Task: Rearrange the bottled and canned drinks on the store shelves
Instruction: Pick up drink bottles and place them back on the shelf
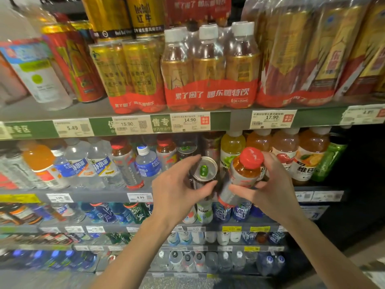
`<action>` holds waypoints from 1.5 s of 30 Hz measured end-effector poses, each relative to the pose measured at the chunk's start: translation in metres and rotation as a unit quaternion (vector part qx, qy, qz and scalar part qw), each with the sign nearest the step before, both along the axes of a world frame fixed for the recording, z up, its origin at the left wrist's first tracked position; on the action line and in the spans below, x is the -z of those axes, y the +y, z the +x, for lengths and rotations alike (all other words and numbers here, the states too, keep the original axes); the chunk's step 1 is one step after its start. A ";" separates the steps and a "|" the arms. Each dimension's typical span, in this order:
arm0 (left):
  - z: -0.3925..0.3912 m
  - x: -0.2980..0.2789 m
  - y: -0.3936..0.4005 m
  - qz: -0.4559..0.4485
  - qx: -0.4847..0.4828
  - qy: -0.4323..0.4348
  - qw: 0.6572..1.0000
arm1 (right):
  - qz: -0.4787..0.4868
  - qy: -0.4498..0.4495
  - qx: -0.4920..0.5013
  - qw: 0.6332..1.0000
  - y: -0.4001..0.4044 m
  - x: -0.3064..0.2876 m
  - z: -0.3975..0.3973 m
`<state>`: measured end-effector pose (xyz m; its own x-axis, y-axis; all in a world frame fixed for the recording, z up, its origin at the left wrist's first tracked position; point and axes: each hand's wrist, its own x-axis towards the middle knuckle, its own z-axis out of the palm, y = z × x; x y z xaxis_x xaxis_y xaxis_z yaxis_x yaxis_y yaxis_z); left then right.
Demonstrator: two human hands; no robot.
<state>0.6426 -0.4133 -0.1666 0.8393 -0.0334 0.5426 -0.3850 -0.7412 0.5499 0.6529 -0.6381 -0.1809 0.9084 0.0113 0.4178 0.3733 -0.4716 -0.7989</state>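
1. Red-capped bottle was held in front of the second shelf edge, long axis tilted, cap up and to the right, base down-left.
2. My right hand was clamped round its body, thumb under, fingers behind.
3. Dark can, just left of the bottle and nearly touching, stood upright with its green tab facing me.
4. My left hand was closed on the can.
5. Judgement: either drink goes back and up into that shelf's row.

Both hands raised side by side, left and right, fingers curled in grips.
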 end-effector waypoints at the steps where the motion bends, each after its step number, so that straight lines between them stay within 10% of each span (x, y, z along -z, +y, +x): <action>1: -0.003 0.000 0.005 -0.003 -0.007 -0.008 1.000 | 0.000 -0.009 -0.001 1.000 0.003 -0.002 0.002; 13: -0.011 0.010 0.058 -0.057 -0.011 -0.020 0.998 | 0.058 -0.069 0.071 0.993 0.057 0.017 0.026; 33: 0.003 -0.011 0.081 -0.201 0.030 0.069 0.977 | -0.155 -0.145 0.266 0.940 0.103 0.055 0.051; 45: 0.003 -0.021 0.097 -0.202 0.023 0.061 0.977 | -0.034 -0.128 0.197 0.971 0.116 0.037 0.028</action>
<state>0.6454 -0.3167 -0.1455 0.9010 0.1235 0.4160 -0.3269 -0.4373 0.8378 0.6812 -0.5224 -0.2180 0.7142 -0.2811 0.6410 0.3350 -0.6668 -0.6656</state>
